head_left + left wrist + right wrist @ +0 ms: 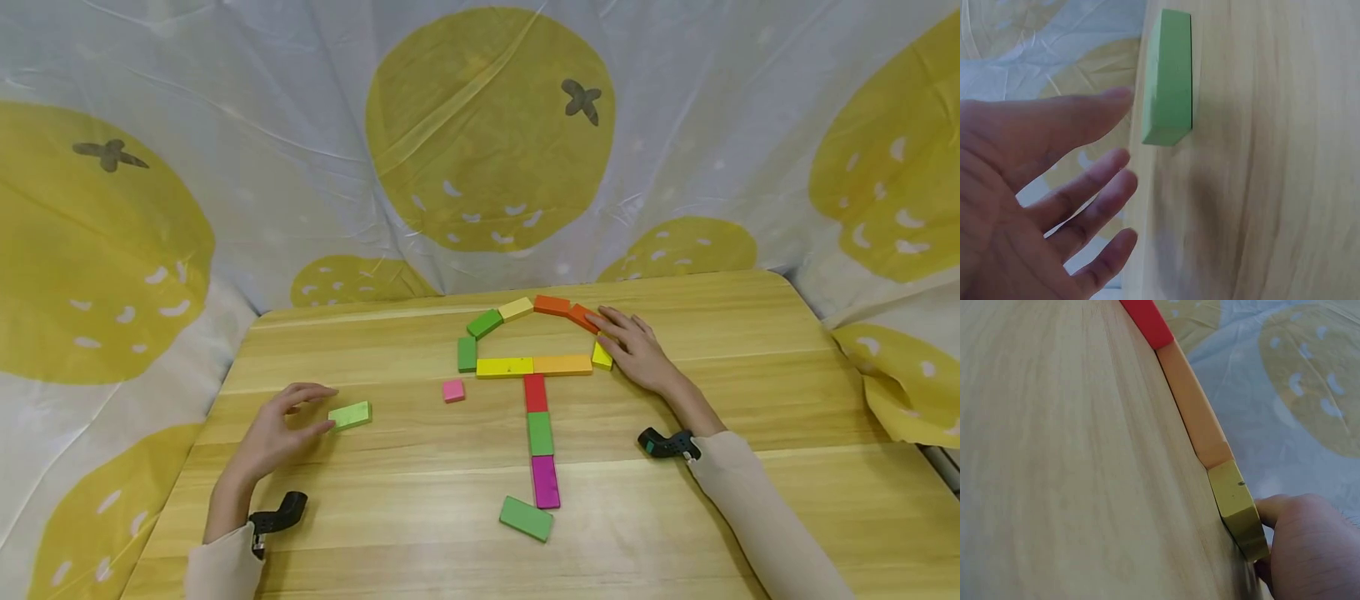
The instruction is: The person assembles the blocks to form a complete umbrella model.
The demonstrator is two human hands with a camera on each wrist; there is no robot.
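Observation:
My left hand (pixel 272 437) is beside a light green block (pixel 350 416) on the table, thumb near its left end and fingers spread. In the left wrist view the thumb (pixel 1079 122) is apart from that block (pixel 1170 81). My right hand (pixel 637 350) reaches over the right side of an arch of blocks, fingers mostly straight. Its fingertips touch the orange-red block (pixel 582 317), and the thumb is against the short yellow block (pixel 602 357). In the right wrist view the hand (pixel 1310 544) touches the yellow block (pixel 1238 506), with the fingertips largely hidden.
A long yellow block (pixel 504 367) and an orange block (pixel 564 365) form the arch's base. Below runs a column of red (pixel 536 393), green (pixel 540 433) and magenta (pixel 546 482) blocks. A loose green block (pixel 527 519) and a pink block (pixel 453 391) lie nearby.

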